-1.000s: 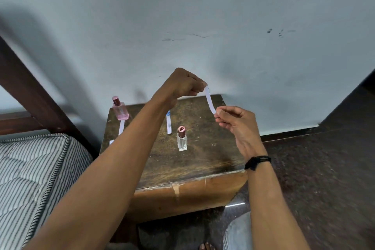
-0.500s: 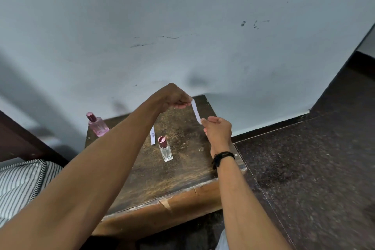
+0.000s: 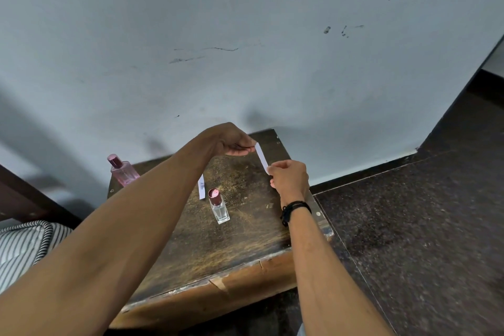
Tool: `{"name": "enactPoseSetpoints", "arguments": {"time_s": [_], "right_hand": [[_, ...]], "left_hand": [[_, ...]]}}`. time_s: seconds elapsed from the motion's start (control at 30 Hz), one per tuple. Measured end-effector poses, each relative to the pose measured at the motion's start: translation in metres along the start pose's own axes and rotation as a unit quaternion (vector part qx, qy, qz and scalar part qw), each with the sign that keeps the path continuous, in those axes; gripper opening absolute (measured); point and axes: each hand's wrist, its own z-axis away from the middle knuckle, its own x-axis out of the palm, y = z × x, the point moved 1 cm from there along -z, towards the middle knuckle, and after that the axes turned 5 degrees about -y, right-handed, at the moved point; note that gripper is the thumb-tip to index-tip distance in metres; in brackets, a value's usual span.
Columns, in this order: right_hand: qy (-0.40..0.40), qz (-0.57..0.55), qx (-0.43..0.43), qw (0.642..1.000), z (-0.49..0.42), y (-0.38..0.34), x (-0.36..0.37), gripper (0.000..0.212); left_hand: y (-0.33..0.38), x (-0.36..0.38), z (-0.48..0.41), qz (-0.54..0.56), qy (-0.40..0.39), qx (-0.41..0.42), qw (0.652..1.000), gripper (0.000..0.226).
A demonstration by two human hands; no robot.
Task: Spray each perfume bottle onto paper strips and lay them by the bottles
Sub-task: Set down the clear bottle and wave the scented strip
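A white paper strip (image 3: pixel 261 157) is stretched between my two hands above the right part of the wooden table (image 3: pixel 245 240). My left hand (image 3: pixel 231 140) pinches its upper end; my right hand (image 3: pixel 289 179) pinches its lower end. A small clear perfume bottle (image 3: pixel 219 207) with a rose cap stands upright mid-table, and another white strip (image 3: pixel 201 186) lies just behind it, partly hidden by my left forearm. A pink perfume bottle (image 3: pixel 122 170) stands at the table's far left corner.
A blue-grey wall (image 3: pixel 245 49) rises right behind the table. Dark speckled floor (image 3: pixel 422 226) spreads to the right. A striped mattress (image 3: pixel 24 245) and a dark wooden bed frame (image 3: pixel 19 196) sit to the left.
Both hands have come lower toward the table's right side with the strip held between them. The camera view has shifted right, so less of the bed shows.
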Motion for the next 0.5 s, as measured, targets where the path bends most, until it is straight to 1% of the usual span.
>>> {"name": "enactPoseSetpoints", "arguments": {"time_s": [0.1, 0.2, 0.27, 0.4, 0.5], "right_hand": [[0.01, 0.034, -0.014, 0.999, -0.001, -0.001, 0.002, 0.016], [0.011, 0.051, -0.024, 0.998, -0.002, -0.001, 0.003, 0.015], [0.011, 0.067, -0.032, 0.997, -0.002, 0.0, 0.003, 0.014], [0.02, 0.11, -0.057, 0.992, -0.003, 0.0, 0.003, 0.004], [0.025, 0.148, -0.073, 0.986, -0.001, -0.001, 0.006, 0.004]], "left_hand": [[-0.002, 0.0, -0.006, -0.027, 0.015, 0.005, 1.0, 0.011], [-0.004, 0.0, -0.014, -0.077, 0.044, 0.031, 0.996, 0.008], [-0.005, 0.001, -0.017, -0.111, 0.057, 0.051, 0.991, 0.009], [-0.005, 0.004, -0.021, -0.17, 0.079, 0.079, 0.979, 0.015], [-0.005, 0.005, -0.023, -0.203, 0.089, 0.097, 0.97, 0.017]]}}
